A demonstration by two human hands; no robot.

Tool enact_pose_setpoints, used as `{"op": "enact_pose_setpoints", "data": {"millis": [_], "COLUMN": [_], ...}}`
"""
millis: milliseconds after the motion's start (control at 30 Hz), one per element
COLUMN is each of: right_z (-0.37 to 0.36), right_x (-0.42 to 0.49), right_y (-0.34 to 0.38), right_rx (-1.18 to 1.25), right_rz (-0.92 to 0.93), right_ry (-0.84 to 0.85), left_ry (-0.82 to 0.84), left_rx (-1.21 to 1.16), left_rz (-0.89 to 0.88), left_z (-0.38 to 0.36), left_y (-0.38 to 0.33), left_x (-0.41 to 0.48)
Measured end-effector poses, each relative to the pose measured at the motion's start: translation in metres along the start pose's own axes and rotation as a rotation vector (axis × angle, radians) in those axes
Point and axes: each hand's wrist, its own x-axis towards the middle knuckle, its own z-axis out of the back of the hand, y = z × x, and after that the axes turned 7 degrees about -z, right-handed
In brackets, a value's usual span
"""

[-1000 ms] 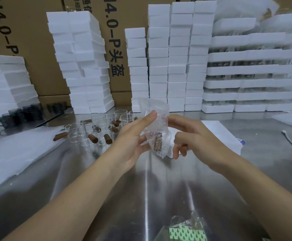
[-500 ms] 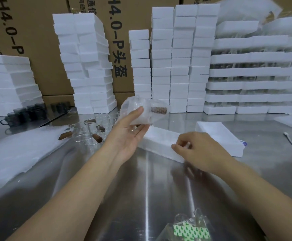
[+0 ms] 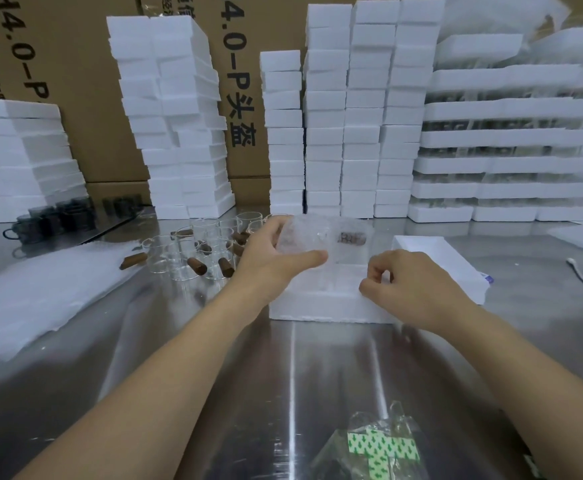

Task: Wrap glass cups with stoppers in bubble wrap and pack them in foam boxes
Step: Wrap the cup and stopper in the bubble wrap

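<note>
my left hand point(image 3: 269, 258) gripped the wrapped cup point(image 3: 312, 239) sideways over the foam box point(image 3: 318, 306), stopper point(image 3: 351, 238) end rightward, right hand point(image 3: 411, 289) curled at its near rim, grip unclear

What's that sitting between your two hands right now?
In the head view, a white foam box lies between the left hand and the right hand, which pinches its rim. The left hand holds the bubble-wrapped cup there too.

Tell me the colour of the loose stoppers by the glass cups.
Brown stoppers, clearest in the head view.
</note>
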Motion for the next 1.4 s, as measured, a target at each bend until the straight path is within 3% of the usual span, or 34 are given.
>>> {"op": "enact_pose_setpoints", "data": {"millis": [367,833,1167,1400], "right_z": [-0.008,-0.013,-0.014,-0.014], "right_x": [0.006,0.01,0.005,0.002], "right_y": [0.003,-0.005,0.002,0.003], "right_rx": [0.34,0.342,0.175,0.278], "right_rz": [0.07,0.059,0.16,0.131], "right_ry": [-0.033,0.003,0.057,0.01], "left_ry": [0.106,0.234,0.361,0.176], "left_rx": [0.076,0.199,0.217,-0.018], "left_rz": [0.021,0.109,0.173,0.241], "left_z": [0.002,0.007,0.005,0.002], "left_y": [0.009,0.018,0.006,0.015], "left_x": [0.0,0.001,-0.008,0.017]}}
